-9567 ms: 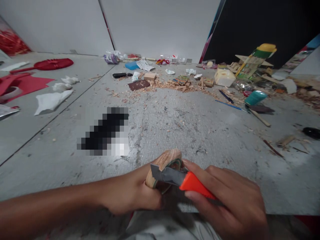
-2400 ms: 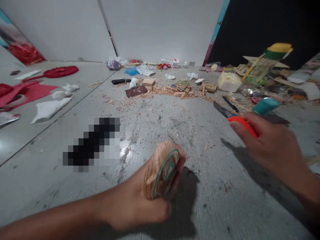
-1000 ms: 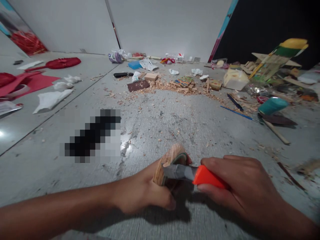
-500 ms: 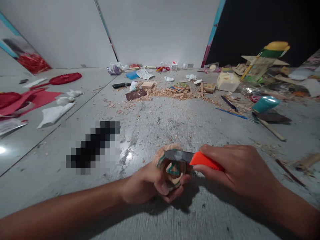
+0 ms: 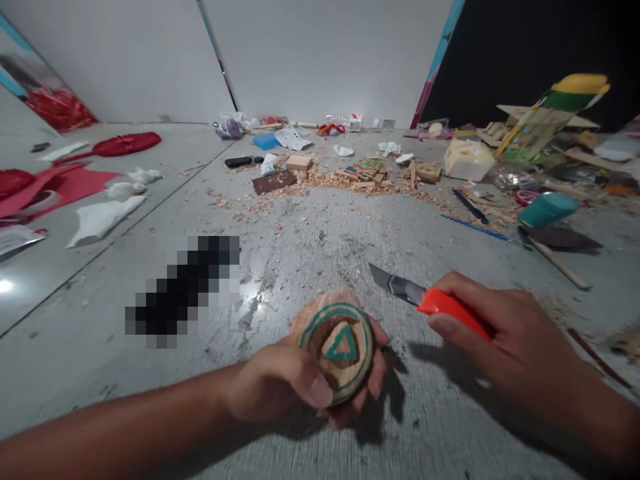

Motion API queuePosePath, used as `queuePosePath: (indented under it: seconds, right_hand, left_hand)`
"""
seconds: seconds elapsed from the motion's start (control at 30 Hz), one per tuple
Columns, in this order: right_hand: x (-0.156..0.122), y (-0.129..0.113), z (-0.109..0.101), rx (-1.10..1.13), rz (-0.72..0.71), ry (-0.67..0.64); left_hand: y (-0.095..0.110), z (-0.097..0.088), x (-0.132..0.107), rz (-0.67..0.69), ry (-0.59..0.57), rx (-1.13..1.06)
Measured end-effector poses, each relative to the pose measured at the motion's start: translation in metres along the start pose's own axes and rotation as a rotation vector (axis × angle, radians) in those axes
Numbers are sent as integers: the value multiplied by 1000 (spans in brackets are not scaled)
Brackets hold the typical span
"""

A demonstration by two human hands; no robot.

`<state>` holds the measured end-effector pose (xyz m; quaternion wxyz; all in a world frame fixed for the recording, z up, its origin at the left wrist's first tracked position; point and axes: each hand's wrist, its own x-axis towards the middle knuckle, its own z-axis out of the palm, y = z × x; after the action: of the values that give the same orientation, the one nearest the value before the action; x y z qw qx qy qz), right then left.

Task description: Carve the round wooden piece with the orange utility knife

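Note:
My left hand [image 5: 280, 387] grips a round wooden block [image 5: 337, 347] just above the grey floor, its flat face turned up toward me. That face carries a green ring with a green triangle carved in the middle. My right hand [image 5: 515, 340] holds an orange-handled utility knife [image 5: 430, 301] to the right of the block. Its grey blade points up and left and is clear of the wood.
Wood shavings [image 5: 340, 180] and small wood pieces lie in the middle distance, beside a brown sheet [image 5: 274, 181]. A teal cup [image 5: 547, 209], sticks and craft clutter sit at the right. Red paper [image 5: 55, 183] and white tissues [image 5: 100, 217] lie at the left. A blurred dark patch [image 5: 185, 290] is on the floor.
The knife has lifted off the block and moved right. My left hand has turned the block so its carved face points up at me.

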<state>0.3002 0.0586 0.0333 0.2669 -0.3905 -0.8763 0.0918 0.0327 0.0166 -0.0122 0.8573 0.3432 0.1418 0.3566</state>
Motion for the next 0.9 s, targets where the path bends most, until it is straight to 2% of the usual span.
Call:
queuePosePath:
  seconds: [0.17, 0.37, 0.5, 0.7, 0.9]
  right_hand:
    - [-8, -2, 1, 95, 39, -48]
    - [-17, 0, 3, 52, 76, -20]
    - [-17, -3, 3, 97, 46, -59]
    - [-13, -3, 1, 176, 2, -85]
    - [-11, -10, 3, 168, -63, -98]
  left_hand:
    - [4, 2, 0, 28, 71, 69]
    - [2, 0, 2, 100, -17, -23]
    - [-3, -5, 2, 66, -36, -16]
    - [0, 0, 1, 96, 91, 70]
    - [3, 9, -7, 32, 165, 241]
